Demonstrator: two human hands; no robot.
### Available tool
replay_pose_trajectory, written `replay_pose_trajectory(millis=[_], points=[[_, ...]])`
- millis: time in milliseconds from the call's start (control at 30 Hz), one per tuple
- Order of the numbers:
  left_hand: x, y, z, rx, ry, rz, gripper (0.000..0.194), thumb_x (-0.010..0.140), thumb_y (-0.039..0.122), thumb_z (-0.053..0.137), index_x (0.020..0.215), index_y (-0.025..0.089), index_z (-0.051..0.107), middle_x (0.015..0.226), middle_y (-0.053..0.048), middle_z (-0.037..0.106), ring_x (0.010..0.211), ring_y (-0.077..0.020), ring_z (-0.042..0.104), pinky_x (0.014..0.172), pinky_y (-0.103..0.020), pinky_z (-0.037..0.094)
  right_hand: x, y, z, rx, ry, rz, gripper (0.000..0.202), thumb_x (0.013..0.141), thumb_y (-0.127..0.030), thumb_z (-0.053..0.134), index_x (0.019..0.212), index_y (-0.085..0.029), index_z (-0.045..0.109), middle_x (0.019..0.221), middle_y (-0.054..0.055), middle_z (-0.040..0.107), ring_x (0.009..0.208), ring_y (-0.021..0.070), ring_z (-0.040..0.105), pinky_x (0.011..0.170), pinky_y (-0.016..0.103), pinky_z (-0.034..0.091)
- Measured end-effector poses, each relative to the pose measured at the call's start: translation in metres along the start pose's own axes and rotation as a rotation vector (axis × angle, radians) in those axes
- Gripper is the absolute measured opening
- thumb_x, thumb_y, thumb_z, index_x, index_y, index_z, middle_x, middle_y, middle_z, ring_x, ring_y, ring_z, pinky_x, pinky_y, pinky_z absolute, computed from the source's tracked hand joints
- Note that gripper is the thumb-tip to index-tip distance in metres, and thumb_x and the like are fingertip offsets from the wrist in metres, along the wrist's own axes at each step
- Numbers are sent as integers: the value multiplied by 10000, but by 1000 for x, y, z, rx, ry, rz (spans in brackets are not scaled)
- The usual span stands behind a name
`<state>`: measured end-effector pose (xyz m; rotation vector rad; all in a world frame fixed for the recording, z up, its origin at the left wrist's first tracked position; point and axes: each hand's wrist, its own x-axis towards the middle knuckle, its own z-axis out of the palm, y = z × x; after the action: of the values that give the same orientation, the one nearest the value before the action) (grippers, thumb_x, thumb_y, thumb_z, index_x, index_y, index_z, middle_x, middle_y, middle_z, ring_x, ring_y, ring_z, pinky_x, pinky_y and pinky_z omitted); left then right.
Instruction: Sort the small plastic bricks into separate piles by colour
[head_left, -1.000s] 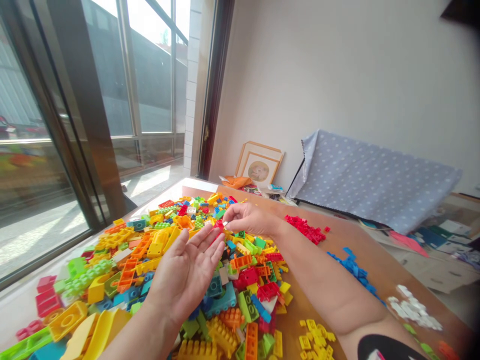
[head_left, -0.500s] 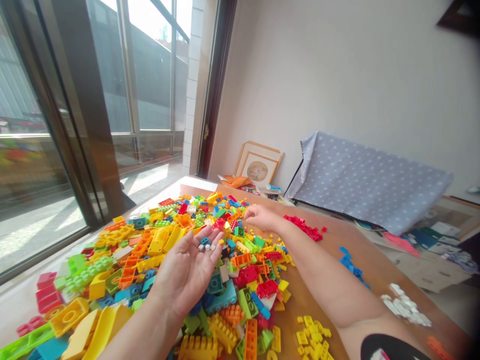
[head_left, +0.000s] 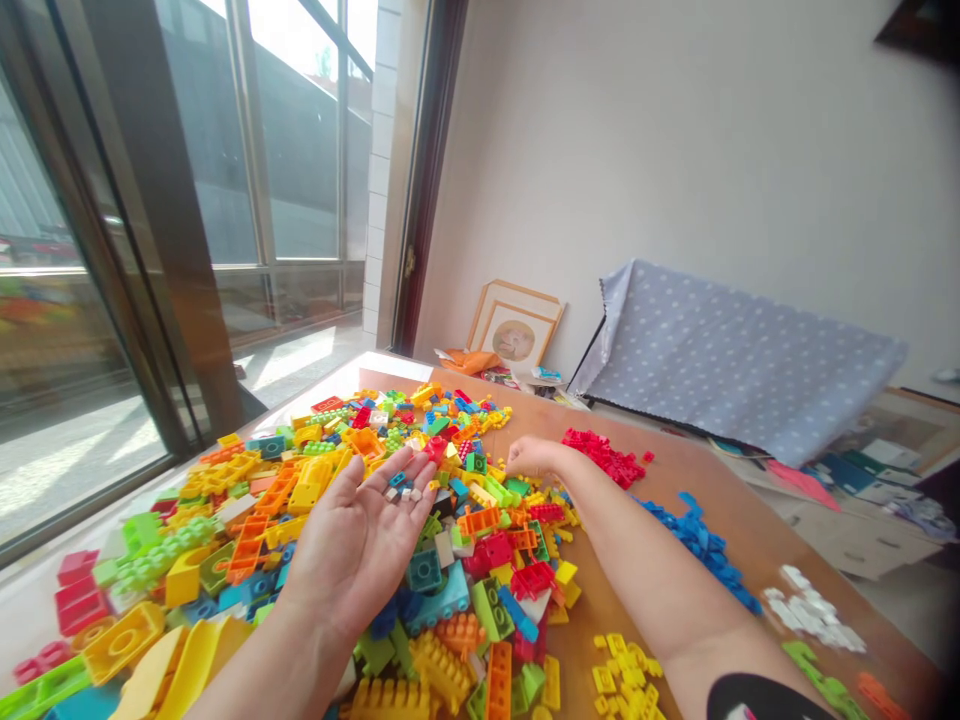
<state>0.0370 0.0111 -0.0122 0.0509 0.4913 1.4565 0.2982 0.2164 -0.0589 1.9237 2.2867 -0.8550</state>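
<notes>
My left hand point(head_left: 360, 535) is palm up with its fingers spread above a large heap of mixed plastic bricks point(head_left: 259, 495). Several tiny blue and white bricks point(head_left: 405, 490) lie loose on its fingers. At the right edge of the heap, my right hand point(head_left: 534, 458) reaches down with its fingers bent together. Whatever it may pinch is too small to make out. Near that hand are small yellow pieces and a pile of red bricks point(head_left: 606, 456).
Right of my right forearm lie blue bricks point(head_left: 697, 540), white bricks point(head_left: 814, 610), green pieces point(head_left: 825, 680) and orange pieces point(head_left: 883, 695). Yellow bricks point(head_left: 626, 675) sit near the front edge. Behind the table are a framed picture point(head_left: 516, 335) and a dotted cloth point(head_left: 742, 350).
My right hand has moved slightly right and toward me. My left hand has shifted a little left, still holding the tiny bricks. More of the blue pile and the green pieces now show.
</notes>
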Motion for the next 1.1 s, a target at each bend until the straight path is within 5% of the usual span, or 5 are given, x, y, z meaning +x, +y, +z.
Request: replay_pose_trajectory(millis=[300,567,767,900,1100], points=[[-1,2,0,3,-8,19,490,969,422,516,1364,136,569,1346,-226,601,1288,-311,598,930,-423,610,-3,-3,6,39,-5,-34,126,574,-190,769,590,-174,645,507,-36,562,487,93,488,453,184,321],[1,2,-3,-18,-46,3,460,972,385,525,1352,127,558,1399,-229,561,1296,-313,593,957,-411,604,-7,6,-7,210,176,-79,54,665,-173,673,704,-163,636,576,-12,627,523,101,536,477,177,345],[-1,2,8,-42,49,13,403,945,221,551,1335,122,569,1347,-229,574,1222,-314,644,864,-379,648,1,27,-19,360,367,-7,159,778,-208,591,908,-164,672,654,-11,629,554,99,545,496,175,383],[-1,1,12,-30,106,29,425,928,135,525,1351,118,555,1326,-220,587,1207,-308,654,859,-378,652,2,43,-26,371,414,82,92,802,-229,601,827,-160,655,593,-19,599,531,98,534,522,178,420],[0,0,8,-31,63,17,463,951,240,536,1383,73,522,1336,-259,580,1249,-350,624,871,-413,648,-8,54,-17,215,350,155,150,743,-185,714,634,-158,615,480,-4,553,495,124,536,516,222,424]])
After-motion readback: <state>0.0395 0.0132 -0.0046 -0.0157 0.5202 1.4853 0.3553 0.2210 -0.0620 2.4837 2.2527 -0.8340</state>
